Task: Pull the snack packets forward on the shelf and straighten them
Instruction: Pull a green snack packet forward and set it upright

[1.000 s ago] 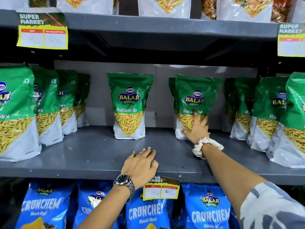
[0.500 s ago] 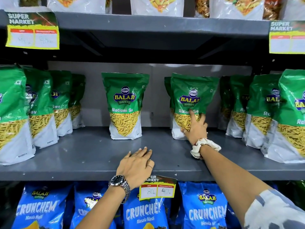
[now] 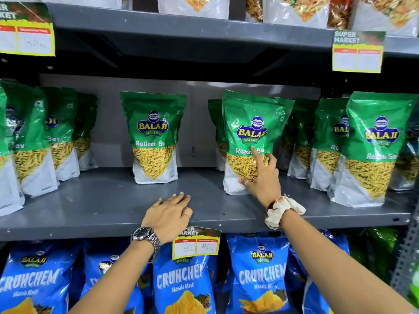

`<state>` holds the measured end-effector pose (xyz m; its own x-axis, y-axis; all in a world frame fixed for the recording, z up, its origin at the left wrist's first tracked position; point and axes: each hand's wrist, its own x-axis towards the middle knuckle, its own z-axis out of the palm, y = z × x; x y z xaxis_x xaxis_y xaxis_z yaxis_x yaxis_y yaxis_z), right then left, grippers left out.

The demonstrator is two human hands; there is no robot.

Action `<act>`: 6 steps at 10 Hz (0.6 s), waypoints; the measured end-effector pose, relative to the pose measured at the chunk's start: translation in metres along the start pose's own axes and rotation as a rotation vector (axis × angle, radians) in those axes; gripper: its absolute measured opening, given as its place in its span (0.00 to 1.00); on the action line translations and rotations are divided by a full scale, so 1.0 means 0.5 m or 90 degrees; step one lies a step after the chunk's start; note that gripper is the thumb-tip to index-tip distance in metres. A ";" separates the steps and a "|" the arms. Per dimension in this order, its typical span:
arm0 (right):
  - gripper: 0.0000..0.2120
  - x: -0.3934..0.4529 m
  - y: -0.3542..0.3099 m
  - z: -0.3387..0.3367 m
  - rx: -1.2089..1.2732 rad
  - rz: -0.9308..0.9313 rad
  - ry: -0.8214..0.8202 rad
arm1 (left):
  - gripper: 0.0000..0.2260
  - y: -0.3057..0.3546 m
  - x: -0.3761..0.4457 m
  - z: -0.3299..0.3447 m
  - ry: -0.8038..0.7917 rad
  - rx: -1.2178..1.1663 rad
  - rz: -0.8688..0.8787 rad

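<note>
Green Ratlami Sev packets stand in rows on the grey middle shelf (image 3: 95,207). My right hand (image 3: 260,177) grips the lower front of one packet (image 3: 254,123) right of centre, which stands tilted a little, with another packet (image 3: 215,132) close behind it. A single packet (image 3: 154,137) stands upright farther back at centre. My left hand (image 3: 170,214) lies flat on the shelf's front edge, fingers together, holding nothing.
More green packets line the left (image 3: 29,143) and right (image 3: 374,150) ends of the shelf. Blue Crunchem bags (image 3: 183,282) fill the shelf below, under a price tag (image 3: 196,244). An upper shelf (image 3: 204,30) with white packets hangs overhead.
My right hand has drawn the gripped packet forward from the back of the shelf toward the front. My left hand has stayed on the shelf edge.
</note>
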<state>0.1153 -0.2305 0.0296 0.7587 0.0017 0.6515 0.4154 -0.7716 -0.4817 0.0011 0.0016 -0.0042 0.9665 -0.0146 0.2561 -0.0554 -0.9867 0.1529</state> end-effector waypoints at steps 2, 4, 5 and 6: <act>0.44 -0.045 0.002 -0.044 0.006 -0.019 0.016 | 0.23 -0.001 0.003 0.000 -0.003 0.013 0.005; 0.43 -0.082 0.007 -0.084 0.002 -0.026 0.033 | 0.23 0.001 0.004 -0.002 -0.009 0.016 0.004; 0.43 -0.096 0.009 -0.095 0.002 -0.031 0.041 | 0.23 0.000 0.004 -0.002 -0.010 0.019 0.003; 0.43 -0.105 0.010 -0.100 0.007 -0.033 0.050 | 0.22 0.000 0.004 -0.002 -0.007 0.016 0.001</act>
<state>0.0524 -0.2662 0.0221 0.6946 -0.0086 0.7193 0.4585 -0.7652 -0.4519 0.0031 0.0017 -0.0028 0.9693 -0.0174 0.2452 -0.0503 -0.9904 0.1286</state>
